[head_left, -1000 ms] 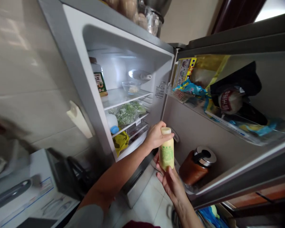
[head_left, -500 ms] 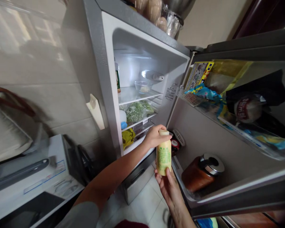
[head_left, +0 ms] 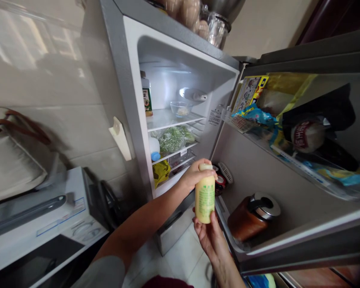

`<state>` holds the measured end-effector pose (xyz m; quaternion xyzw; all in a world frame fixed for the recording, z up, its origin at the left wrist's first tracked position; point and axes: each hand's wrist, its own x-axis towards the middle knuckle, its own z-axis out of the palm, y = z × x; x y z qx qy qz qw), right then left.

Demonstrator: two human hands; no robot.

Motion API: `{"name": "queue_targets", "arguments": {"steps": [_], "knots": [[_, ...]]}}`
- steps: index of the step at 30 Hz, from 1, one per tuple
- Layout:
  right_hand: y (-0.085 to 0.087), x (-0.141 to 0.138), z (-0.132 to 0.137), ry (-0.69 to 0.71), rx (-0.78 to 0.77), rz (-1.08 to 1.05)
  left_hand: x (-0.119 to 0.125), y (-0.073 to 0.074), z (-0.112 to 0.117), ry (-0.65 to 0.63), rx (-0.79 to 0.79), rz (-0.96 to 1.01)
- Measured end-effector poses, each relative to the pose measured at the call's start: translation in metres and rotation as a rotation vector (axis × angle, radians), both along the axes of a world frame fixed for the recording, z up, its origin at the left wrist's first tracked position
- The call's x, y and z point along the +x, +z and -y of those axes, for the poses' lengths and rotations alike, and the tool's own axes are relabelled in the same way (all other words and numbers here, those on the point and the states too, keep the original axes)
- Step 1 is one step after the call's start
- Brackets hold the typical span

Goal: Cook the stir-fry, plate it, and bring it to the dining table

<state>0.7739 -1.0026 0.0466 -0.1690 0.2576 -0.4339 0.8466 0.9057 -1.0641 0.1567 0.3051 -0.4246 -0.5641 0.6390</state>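
Observation:
A small pale yellow bottle [head_left: 205,197] with green print and a cream cap stands upright in front of the open fridge [head_left: 129,80]. My left hand [head_left: 194,175] is closed round its cap and neck. My right hand [head_left: 209,237] cups its base from below, fingers curled against it. The bottle hangs just left of the lower shelf of the open fridge door [head_left: 288,176].
A brown jar with a steel lid [head_left: 252,218] sits in the lower door shelf; packets [head_left: 258,116] fill the upper one. Inside are a sauce bottle [head_left: 146,98], a glass bowl [head_left: 180,109], bagged greens [head_left: 172,140]. A microwave [head_left: 39,224] stands at left. Eggs [head_left: 186,10] sit on top.
The view has swung left, then settled. The bottle and both hands have dropped slightly and stay in front of the door shelf; the grips look unchanged.

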Motion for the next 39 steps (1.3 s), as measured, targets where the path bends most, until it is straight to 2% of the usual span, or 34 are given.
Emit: {"name": "queue_targets", "arguments": {"steps": [5, 10, 13, 18, 30, 35, 39], "knots": [[0.0, -0.003, -0.002, -0.023, 0.013, -0.014, 0.001, -0.006, 0.002, -0.004, -0.014, -0.022], [0.005, -0.003, -0.001, 0.055, 0.038, 0.038, 0.001, -0.02, 0.0, -0.147, -0.077, -0.081], [0.01, -0.003, 0.0, 0.088, 0.036, 0.056, -0.002, -0.031, -0.003, -0.191, -0.029, -0.097], [0.012, 0.001, -0.003, 0.061, 0.025, 0.047, -0.004, -0.04, -0.007, -0.178, 0.046, -0.083], [0.014, 0.005, -0.006, 0.042, -0.025, 0.001, 0.003, -0.038, -0.014, -0.197, 0.028, -0.133], [0.011, 0.004, -0.005, -0.006, -0.061, -0.045, 0.003, -0.045, -0.015, -0.122, -0.029, -0.158], [0.011, 0.002, -0.003, -0.038, -0.165, -0.12, 0.0, -0.053, -0.019, -0.071, -0.013, -0.164]]}}
